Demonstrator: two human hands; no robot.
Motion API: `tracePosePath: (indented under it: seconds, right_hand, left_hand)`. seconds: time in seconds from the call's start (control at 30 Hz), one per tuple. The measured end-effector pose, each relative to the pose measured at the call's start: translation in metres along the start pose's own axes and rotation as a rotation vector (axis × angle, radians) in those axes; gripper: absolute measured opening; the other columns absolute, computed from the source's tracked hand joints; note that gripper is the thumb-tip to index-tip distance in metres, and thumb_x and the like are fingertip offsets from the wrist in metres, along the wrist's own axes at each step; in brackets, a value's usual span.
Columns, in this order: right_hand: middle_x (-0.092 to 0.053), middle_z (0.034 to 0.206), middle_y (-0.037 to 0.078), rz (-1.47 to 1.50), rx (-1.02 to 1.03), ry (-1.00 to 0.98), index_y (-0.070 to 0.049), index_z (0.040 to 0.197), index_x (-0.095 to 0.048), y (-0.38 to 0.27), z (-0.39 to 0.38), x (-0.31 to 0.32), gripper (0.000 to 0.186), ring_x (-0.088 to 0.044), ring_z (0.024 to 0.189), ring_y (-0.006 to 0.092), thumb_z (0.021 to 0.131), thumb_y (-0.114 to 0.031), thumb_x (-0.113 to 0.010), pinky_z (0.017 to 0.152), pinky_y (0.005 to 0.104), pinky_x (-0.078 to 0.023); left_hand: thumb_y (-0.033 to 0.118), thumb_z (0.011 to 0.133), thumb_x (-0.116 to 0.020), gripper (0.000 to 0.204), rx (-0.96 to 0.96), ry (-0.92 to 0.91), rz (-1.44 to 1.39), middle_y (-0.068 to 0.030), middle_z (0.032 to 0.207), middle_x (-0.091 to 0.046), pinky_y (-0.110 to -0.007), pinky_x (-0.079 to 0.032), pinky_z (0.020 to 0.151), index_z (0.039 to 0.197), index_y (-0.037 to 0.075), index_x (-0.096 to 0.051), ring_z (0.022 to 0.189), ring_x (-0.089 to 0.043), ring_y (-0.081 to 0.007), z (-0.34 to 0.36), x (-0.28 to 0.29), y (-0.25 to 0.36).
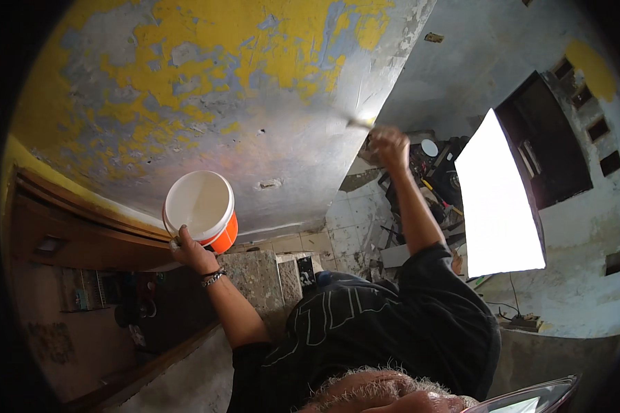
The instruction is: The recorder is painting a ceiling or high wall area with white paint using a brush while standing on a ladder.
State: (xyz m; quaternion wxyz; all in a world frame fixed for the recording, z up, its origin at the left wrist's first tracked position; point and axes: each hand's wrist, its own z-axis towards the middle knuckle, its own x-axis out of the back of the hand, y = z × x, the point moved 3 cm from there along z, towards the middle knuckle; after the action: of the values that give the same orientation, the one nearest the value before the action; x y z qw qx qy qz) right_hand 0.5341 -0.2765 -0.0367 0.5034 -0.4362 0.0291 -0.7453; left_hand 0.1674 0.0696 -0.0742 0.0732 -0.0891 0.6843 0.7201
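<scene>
My left hand point(194, 253) grips the near rim of a white and orange plastic bucket point(198, 196), thumb over the edge. The bucket is tilted so its pale inside shows; how much it holds I cannot make out. With my right arm stretched out, my right hand point(391, 147) is closed around a brush point(359, 123), blurred by motion. The brush head is at the wall point(282, 138), close to its outer corner; whether it touches is unclear. Patchy yellow paint covers the upper part of this wall, while grey-white shows lower down and towards the corner.
A stained wooden platform point(251, 279) stands below the bucket. Left is a doorway with a wooden frame point(96, 224). Past the corner, tools and clutter point(437, 182) lie under a glaring white rectangle point(499, 199). A dark wall opening point(548, 144) is behind it.
</scene>
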Motion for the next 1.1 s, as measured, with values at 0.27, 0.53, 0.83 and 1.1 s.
tracePosePath:
  seconds: [0.27, 0.53, 0.83, 1.1]
  right_hand:
    - [-0.066, 0.077, 0.008, 0.574, -0.042, 0.091, -0.001, 0.088, -0.065, -0.087, 0.053, 0.119, 0.015, -0.06, 0.056, 0.0115, 0.085, -0.012, -0.056, 0.05, 0.0259, -0.05]
    - [-0.063, 0.072, 0.007, 0.381, -0.421, -0.055, 0.0, 0.084, -0.067, 0.017, -0.033, -0.011, 0.016, -0.062, 0.064, 0.0134, 0.072, -0.01, -0.063, 0.057, 0.0269, -0.049]
    - [-0.064, 0.084, 0.007, 0.251, 0.289, 0.126, -0.005, 0.086, -0.067, -0.085, 0.11, 0.143, 0.01, -0.063, 0.065, 0.0113, 0.081, -0.001, -0.059, 0.052, 0.0228, -0.053]
    - [-0.064, 0.075, 0.006, 0.241, 0.401, 0.371, -0.001, 0.093, -0.066, -0.161, 0.156, 0.209, 0.018, -0.061, 0.061, 0.011, 0.086, -0.016, -0.06, 0.054, 0.0222, -0.051]
  left_hand:
    - [0.013, 0.079, -0.06, 0.031, -0.031, -0.03, -0.006, -0.0155, 0.094, -0.061, -0.035, -0.049, 0.071, 0.095, -0.013, -0.056, 0.079, -0.059, -0.0213, 0.004, 0.009, 0.0]
    - [0.014, 0.078, -0.061, 0.033, -0.037, -0.032, 0.013, -0.0158, 0.094, -0.06, -0.035, -0.049, 0.071, 0.096, -0.013, -0.056, 0.079, -0.059, -0.0218, 0.004, -0.002, -0.002]
    - [0.014, 0.078, -0.061, 0.025, -0.036, 0.012, -0.021, -0.0135, 0.082, -0.058, -0.033, -0.047, 0.065, 0.082, -0.009, -0.051, 0.071, -0.055, -0.018, -0.004, 0.001, 0.009]
    - [0.016, 0.078, -0.061, 0.031, -0.023, 0.008, 0.041, -0.0176, 0.09, -0.059, -0.037, -0.05, 0.067, 0.092, -0.01, -0.052, 0.076, -0.059, -0.0234, -0.002, 0.002, 0.006]
